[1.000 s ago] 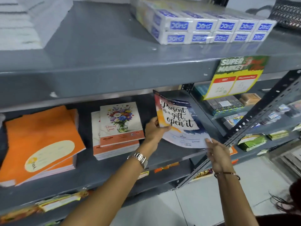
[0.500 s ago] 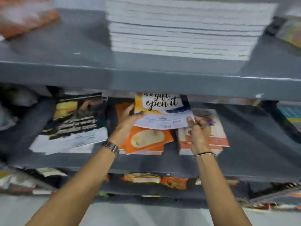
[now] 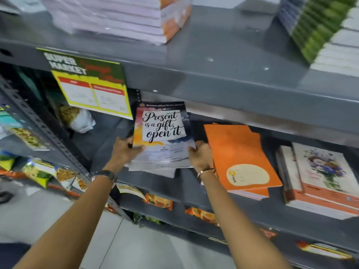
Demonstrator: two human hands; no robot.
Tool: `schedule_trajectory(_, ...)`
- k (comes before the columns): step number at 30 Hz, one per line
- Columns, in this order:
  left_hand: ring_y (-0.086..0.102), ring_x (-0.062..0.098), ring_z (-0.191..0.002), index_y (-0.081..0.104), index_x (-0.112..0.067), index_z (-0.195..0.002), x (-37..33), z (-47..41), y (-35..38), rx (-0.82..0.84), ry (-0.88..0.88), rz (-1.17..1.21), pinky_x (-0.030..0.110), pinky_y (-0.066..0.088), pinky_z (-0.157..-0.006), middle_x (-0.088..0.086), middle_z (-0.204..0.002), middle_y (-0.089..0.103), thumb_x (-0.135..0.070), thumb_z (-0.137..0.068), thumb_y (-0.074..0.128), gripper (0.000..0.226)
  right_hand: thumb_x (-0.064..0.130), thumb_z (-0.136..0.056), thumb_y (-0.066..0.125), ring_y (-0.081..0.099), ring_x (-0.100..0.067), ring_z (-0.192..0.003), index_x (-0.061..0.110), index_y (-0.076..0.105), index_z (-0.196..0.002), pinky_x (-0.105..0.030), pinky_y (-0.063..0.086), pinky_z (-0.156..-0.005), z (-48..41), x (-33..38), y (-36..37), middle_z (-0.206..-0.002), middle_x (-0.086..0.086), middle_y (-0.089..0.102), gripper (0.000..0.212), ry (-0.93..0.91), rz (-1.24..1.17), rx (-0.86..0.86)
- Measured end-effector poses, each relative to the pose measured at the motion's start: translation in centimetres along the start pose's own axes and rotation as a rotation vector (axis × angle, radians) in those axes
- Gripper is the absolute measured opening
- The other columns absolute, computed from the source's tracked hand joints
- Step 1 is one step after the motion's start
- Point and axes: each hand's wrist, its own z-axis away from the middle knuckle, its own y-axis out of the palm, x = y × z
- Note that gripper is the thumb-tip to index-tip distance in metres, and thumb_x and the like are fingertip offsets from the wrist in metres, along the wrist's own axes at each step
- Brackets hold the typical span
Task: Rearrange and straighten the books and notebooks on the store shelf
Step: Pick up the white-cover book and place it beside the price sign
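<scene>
Far left, snack packets (image 3: 39, 172) are lying on a neighbouring rack, and a yellow "SUPER MARKET" price card (image 3: 91, 84) is hanging from the edge of the upper grey shelf (image 3: 223, 80).

Left hand (image 3: 125, 151) is gripping the lower left edge of the "Present is a gift, open it" notebook (image 3: 163, 134): thumb lying across the cover, fingers going underneath. A wristwatch (image 3: 104, 174) is sitting on that wrist.

The notebook is resting on top of a small pile of similar notebooks (image 3: 155, 169) at the left end of the middle shelf (image 3: 184, 185), cover facing up and text reading upright.

Right hand (image 3: 200, 155) is pinching the notebook's lower right corner, fingers curled closed; a thin bracelet (image 3: 206, 170) is showing on the wrist.

Just beside that hand, a stack of orange notebooks (image 3: 240, 160) is lying slightly fanned. Further right, apart from it, a stack of floral-cover notebooks (image 3: 322, 177) is sitting on the same shelf.

Above, white-edged book stacks (image 3: 108, 16) are resting on the upper shelf; blurred.
</scene>
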Motion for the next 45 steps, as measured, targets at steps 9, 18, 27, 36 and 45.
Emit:
schedule_trajectory(9,0.002,0.032,-0.14,-0.007,-0.043,-0.141,2.2,2.0,-1.2,0.263,0.131,-0.501,0.052,0.01,-0.111,0.0,-0.155,-0.006,-0.083,-0.027,0.058,0.137,0.016,-0.09,0.043,0.053,-0.039,-0.109,-0.002,0.055,-0.11,-0.043,0.047,-0.088,-0.3,1.6,2.0,-0.12,-0.022,0.055,0.03,-0.011,0.322,-0.038)
schedule_trajectory(18,0.013,0.022,-0.143,0.002,-0.017,-0.146,3.8,0.6,-4.0,0.309,0.164,-0.338,0.039,0.02,-0.115,0.005,-0.155,0.013,-0.06,-0.038,0.081,0.14,0.01,-0.087,0.051,0.063,-0.04,-0.092,0.001,0.067,-0.088,-0.028,0.041,-0.066,-0.4,0.6,2.9,-0.097,-0.025,0.069,0.019,0.061,0.041,-0.028)
schedule_trajectory(27,0.048,0.013,-0.118,0.041,-0.013,-0.135,5.8,-0.3,-5.5,0.328,0.126,0.024,0.029,0.038,-0.102,0.003,-0.132,0.051,0.003,-0.059,0.079,0.087,0.008,-0.083,0.059,0.064,-0.036,-0.096,0.004,0.071,-0.092,-0.032,0.049,-0.077,2.6,1.4,5.9,-0.101,-0.023,0.069,0.015,0.286,-0.31,-0.184)
schedule_trajectory(36,0.053,-0.01,-0.111,0.045,-0.033,-0.123,7.2,-1.0,-6.5,0.473,0.076,0.157,0.023,0.04,-0.101,-0.038,-0.105,0.061,0.006,-0.064,0.074,0.076,0.008,-0.083,0.062,0.063,-0.032,-0.099,0.003,0.068,-0.104,-0.022,0.041,-0.076,3.8,1.5,6.7,-0.108,-0.021,0.065,0.023,0.33,-0.464,-0.217)
schedule_trajectory(45,0.023,0.01,-0.136,0.027,-0.031,-0.141,3.3,-1.7,-5.4,0.366,0.015,-0.076,0.042,0.014,-0.117,-0.014,-0.145,0.028,-0.088,-0.048,0.042,0.11,0.023,-0.097,0.037,0.025,-0.029,-0.14,0.009,0.025,-0.143,-0.041,0.027,-0.112,2.1,1.8,7.5,-0.15,-0.014,0.029,0.05,0.062,-0.261,-0.004)
